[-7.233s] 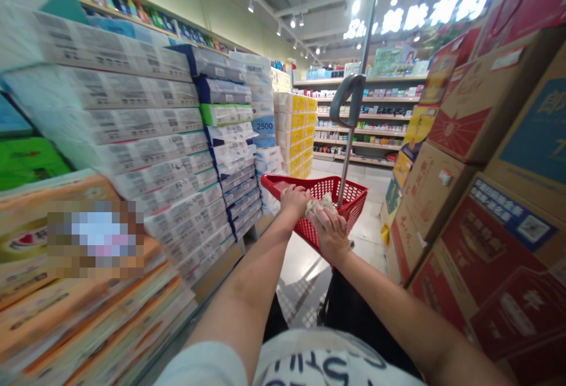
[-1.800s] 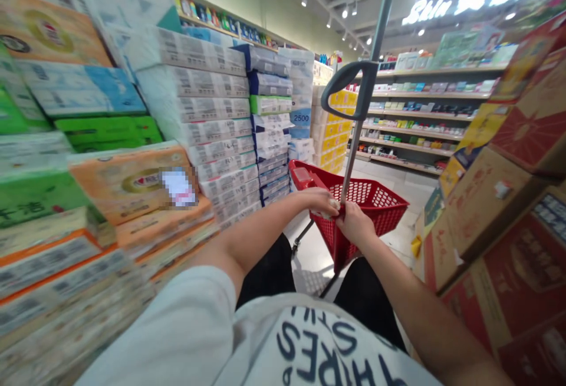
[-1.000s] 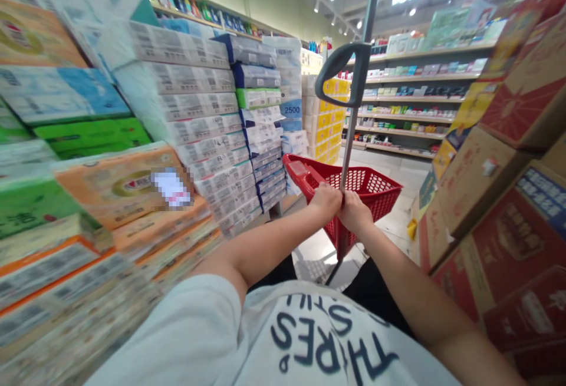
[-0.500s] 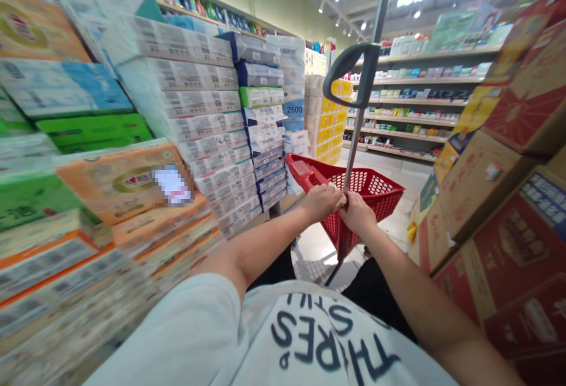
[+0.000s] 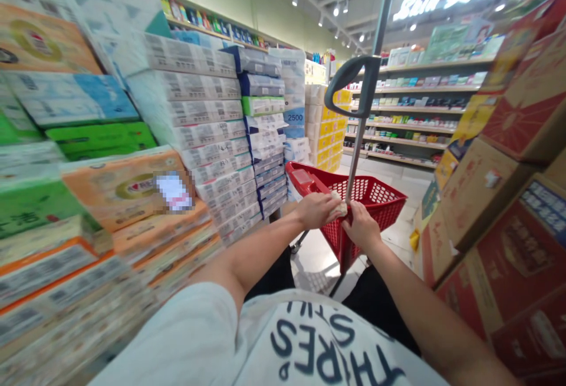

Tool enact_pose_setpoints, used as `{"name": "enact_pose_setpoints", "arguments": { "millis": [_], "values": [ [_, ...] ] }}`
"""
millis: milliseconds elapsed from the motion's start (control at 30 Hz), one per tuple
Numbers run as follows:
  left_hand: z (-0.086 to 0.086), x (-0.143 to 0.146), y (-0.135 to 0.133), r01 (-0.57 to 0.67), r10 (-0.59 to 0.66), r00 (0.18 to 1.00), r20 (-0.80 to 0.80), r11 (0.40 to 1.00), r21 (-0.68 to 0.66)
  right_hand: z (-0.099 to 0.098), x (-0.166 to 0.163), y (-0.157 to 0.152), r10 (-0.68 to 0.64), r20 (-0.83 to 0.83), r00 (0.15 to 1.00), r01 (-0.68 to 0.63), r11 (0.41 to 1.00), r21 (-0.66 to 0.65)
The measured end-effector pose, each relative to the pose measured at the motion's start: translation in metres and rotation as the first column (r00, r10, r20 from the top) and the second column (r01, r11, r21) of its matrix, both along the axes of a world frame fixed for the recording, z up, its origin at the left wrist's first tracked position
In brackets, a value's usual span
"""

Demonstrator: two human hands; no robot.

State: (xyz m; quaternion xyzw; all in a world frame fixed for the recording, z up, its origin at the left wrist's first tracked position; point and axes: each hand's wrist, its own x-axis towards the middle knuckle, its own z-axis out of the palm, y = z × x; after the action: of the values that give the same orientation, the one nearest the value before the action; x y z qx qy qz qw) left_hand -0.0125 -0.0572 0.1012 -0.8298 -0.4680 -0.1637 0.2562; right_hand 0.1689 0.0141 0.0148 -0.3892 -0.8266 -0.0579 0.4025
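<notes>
Drawing back a little from the other hand since half a second ago, the left hand [image 5: 315, 209] now shows more of the pale cloth [image 5: 338, 203]. Its fingers are closed over that cloth, which bunches out past the fingertips and sits between the two hands, on the near rim of the red basket [image 5: 384, 214]. The right hand [image 5: 363, 228] is just beyond the cloth, its thumb and fingers curled on the basket's near corner, close to the foot of the metal pole [image 5: 357, 153].

Above both hands, the pole leans slightly right and carries a grey loop handle [image 5: 365, 86]. A red panel [image 5: 303, 178] lies along the basket's left arm, near the left wrist. Farther out, wrapped paper packs [image 5: 207, 112] stand stacked on the left and cardboard cartons [image 5: 475, 180] on the right; stocked shelves [image 5: 411, 109] run across the back.
</notes>
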Motion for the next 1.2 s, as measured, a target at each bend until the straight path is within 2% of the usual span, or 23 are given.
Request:
{"name": "enact_pose_setpoints", "arguments": {
  "millis": [100, 200, 333, 467, 600, 700, 833, 900, 967, 1033, 1100, 1200],
  "values": [
    [-0.007, 0.003, -0.007, 0.081, -0.078, 0.995, -0.066, 0.996, 0.044, 0.0, 0.004, 0.004, 0.028, 0.0, 1.0, -0.028, 0.999, -0.018],
    [-0.007, 0.004, -0.005, 0.062, -0.063, 0.998, 0.03, 0.997, 0.038, 0.001, 0.006, 0.006, 0.033, -0.009, 0.999, -0.034, 0.999, -0.043],
    [0.003, -0.002, 0.01, -0.014, 0.028, 0.985, 0.171, 0.997, -0.077, 0.004, 0.007, 0.006, 0.049, 0.004, 0.999, -0.049, 0.997, -0.066],
    [0.008, -0.005, 0.016, -0.116, 0.127, 0.985, 0.113, 0.988, -0.1, 0.004, 0.005, 0.007, 0.055, 0.012, 0.998, -0.054, 0.996, -0.068],
    [-0.002, 0.009, -0.001, -0.073, 0.073, 0.997, -0.032, 0.997, 0.012, -0.001, 0.002, 0.007, 0.039, -0.033, 0.999, -0.041, 0.997, -0.058],
    [-0.006, 0.022, -0.01, -0.088, 0.088, 0.996, -0.004, 0.995, 0.036, -0.004, 0.001, 0.006, 0.027, -0.069, 0.997, -0.031, 0.997, -0.064],
    [0.006, 0.027, 0.001, -0.223, 0.238, 0.965, 0.105, 0.965, -0.14, -0.002, 0.002, 0.002, 0.028, -0.071, 0.997, -0.032, 0.998, -0.06],
    [0.015, 0.023, 0.011, -0.265, 0.289, 0.954, 0.083, 0.937, -0.228, 0.0, 0.001, 0.002, 0.021, -0.057, 0.998, -0.025, 0.998, -0.064],
    [0.019, 0.017, 0.018, -0.256, 0.27, 0.963, 0.018, 0.93, -0.262, 0.001, -0.001, 0.003, 0.018, -0.035, 0.999, -0.02, 0.997, -0.07],
    [0.016, 0.013, 0.017, -0.209, 0.207, 0.978, -0.034, 0.955, -0.211, 0.0, -0.003, 0.004, 0.022, -0.022, 1.0, -0.023, 0.997, -0.07],
    [0.008, 0.01, 0.01, -0.145, 0.14, 0.989, -0.05, 0.985, -0.098, -0.001, -0.005, 0.005, 0.021, -0.03, 0.999, -0.023, 0.997, -0.073],
    [-0.005, 0.011, -0.005, -0.048, 0.049, 0.997, -0.06, 0.999, 0.025, -0.001, -0.007, 0.002, 0.0, -0.059, 0.998, -0.005, 0.996, -0.089]
  ]
}}
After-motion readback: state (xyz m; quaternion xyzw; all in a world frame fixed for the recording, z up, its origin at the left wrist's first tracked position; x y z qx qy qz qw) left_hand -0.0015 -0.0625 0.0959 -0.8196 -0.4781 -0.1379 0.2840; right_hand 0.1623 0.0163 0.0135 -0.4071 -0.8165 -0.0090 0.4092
